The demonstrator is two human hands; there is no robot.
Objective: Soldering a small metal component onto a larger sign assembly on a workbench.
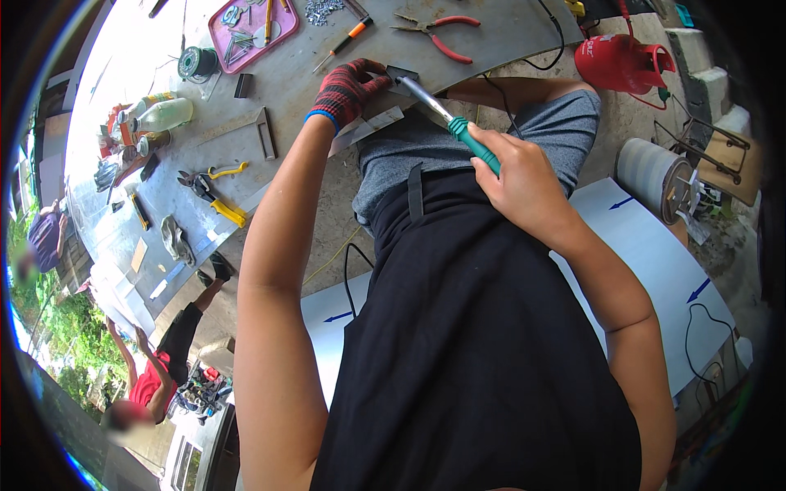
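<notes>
My left hand (350,88), in a red-and-black knit glove, grips a small dark metal piece (401,74) at the near edge of the metal table. Bare and wrapped round a green handle, my right hand (524,176) holds a soldering iron (473,146). The iron's metal shaft points up and left, with its tip at the metal piece; whether they touch is too small to tell. Below the glove a flat metal strip (372,129) juts over the table edge. Just beyond the glove lies an orange-and-black screwdriver (348,41).
Red-handled pliers (442,34), a pink tray (255,33) of small hardware, a wire spool (196,64), a metal bracket (264,135), a bottle (164,114) and yellow-handled snips (213,195) lie across the table (303,106). A red gas cylinder (614,64) stands right. Another person (155,380) is at left.
</notes>
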